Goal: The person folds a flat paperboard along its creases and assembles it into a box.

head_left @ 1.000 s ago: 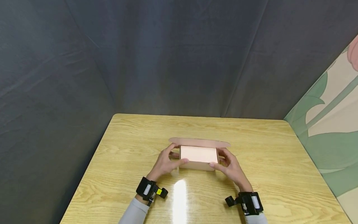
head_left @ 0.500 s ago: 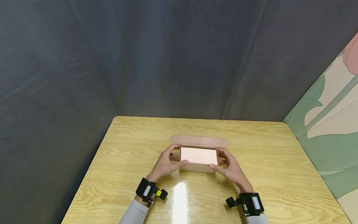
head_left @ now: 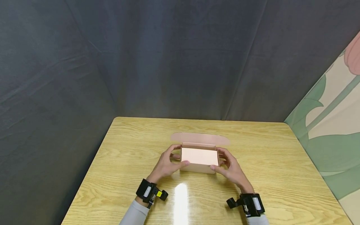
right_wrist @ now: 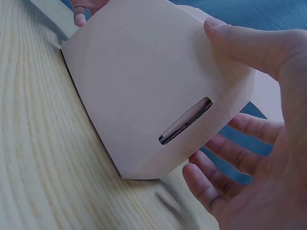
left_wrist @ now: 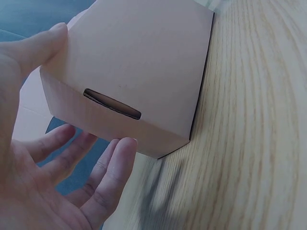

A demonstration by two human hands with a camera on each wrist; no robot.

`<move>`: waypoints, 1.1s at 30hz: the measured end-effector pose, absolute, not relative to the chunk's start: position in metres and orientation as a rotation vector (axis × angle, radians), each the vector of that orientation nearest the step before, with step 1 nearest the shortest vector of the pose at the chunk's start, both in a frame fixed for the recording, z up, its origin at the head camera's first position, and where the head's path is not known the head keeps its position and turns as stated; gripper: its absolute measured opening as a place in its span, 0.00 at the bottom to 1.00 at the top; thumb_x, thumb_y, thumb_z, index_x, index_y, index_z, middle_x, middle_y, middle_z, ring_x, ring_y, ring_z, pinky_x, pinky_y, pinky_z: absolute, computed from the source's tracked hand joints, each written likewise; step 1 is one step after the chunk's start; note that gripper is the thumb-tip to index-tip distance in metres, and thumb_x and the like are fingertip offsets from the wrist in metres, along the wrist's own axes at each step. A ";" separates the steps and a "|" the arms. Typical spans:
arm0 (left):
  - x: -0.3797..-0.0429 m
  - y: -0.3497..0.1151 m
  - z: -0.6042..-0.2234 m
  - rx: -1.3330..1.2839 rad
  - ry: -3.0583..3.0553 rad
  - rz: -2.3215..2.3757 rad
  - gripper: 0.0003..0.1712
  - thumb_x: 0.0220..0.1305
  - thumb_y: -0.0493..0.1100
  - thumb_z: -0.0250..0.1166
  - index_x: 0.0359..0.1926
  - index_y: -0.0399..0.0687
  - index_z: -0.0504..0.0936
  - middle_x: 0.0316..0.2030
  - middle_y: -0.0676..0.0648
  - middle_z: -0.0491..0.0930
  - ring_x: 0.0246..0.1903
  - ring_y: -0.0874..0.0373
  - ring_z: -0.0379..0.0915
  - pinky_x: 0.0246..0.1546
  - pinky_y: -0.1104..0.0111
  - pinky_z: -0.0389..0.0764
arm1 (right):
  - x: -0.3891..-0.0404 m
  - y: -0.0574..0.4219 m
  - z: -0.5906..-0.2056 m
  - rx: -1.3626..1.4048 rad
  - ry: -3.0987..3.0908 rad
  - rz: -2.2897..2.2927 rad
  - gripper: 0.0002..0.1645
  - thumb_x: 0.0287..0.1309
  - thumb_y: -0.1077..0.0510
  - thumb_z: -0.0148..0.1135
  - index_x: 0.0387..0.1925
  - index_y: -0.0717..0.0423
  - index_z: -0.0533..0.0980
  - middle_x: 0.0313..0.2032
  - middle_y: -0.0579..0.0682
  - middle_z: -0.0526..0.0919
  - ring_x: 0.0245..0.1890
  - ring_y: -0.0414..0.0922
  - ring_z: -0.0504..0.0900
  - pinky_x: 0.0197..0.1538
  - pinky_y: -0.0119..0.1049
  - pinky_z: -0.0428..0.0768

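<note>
A small pinkish-tan cardboard box (head_left: 197,168) stands on the table, its pale top panel (head_left: 199,156) facing up. A long round-ended flap (head_left: 200,138) slants away behind it. My left hand (head_left: 166,163) grips the box's left end, thumb on the front top edge and fingers along the side. The other end is held by my right hand (head_left: 231,167) in a mirrored grip. In the left wrist view a narrow slot (left_wrist: 112,104) cuts the front face near the edge; a matching slot (right_wrist: 185,120) shows in the right wrist view.
The wood-grain table (head_left: 126,147) carries a bright light reflection in front of the box. Dark grey cloth (head_left: 180,62) hangs behind and at the left. Floral fabric (head_left: 334,140) borders the right side. A black wrist camera strap (head_left: 147,189) sits on each wrist.
The rear flap has tipped farther back from the box, and a folded strip now shows between it and the top panel. Both hands keep their grip almost in place.
</note>
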State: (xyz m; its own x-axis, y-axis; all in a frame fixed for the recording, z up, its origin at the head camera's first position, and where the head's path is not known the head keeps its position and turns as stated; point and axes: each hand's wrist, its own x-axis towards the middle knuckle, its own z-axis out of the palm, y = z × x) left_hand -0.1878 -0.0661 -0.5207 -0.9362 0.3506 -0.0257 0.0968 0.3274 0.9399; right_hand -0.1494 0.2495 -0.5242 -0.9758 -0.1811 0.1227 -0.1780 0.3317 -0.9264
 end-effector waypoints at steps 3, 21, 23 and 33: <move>-0.188 -0.066 -0.520 0.406 2.349 1.669 0.46 0.61 0.62 0.79 0.76 0.64 0.70 0.75 0.47 0.70 0.59 0.46 0.80 0.48 0.60 0.88 | -0.149 0.250 -0.523 -0.359 2.535 -1.810 0.46 0.62 0.63 0.77 0.77 0.56 0.66 0.67 0.61 0.76 0.59 0.48 0.77 0.58 0.35 0.81; -0.190 -0.066 -0.521 0.436 2.258 1.806 0.77 0.60 0.56 0.81 0.85 0.60 0.26 0.72 0.45 0.73 0.61 0.47 0.80 0.60 0.50 0.85 | -0.153 0.251 -0.529 -0.363 2.485 -1.966 0.84 0.55 0.68 0.80 0.84 0.32 0.24 0.70 0.65 0.74 0.60 0.40 0.79 0.56 0.29 0.80; -0.190 -0.066 -0.521 0.440 2.254 1.815 0.76 0.60 0.56 0.81 0.84 0.60 0.27 0.71 0.45 0.74 0.61 0.47 0.80 0.60 0.50 0.85 | -0.152 0.251 -0.529 -0.366 2.483 -1.974 0.83 0.54 0.68 0.80 0.84 0.34 0.25 0.70 0.65 0.74 0.60 0.39 0.79 0.55 0.29 0.81; -0.189 -0.064 -0.523 0.534 2.252 1.913 0.60 0.60 0.53 0.81 0.78 0.55 0.47 0.77 0.43 0.66 0.69 0.40 0.75 0.69 0.48 0.79 | -0.152 0.248 -0.531 -0.538 2.453 -2.097 0.67 0.51 0.77 0.78 0.80 0.56 0.44 0.72 0.69 0.69 0.65 0.38 0.79 0.62 0.27 0.79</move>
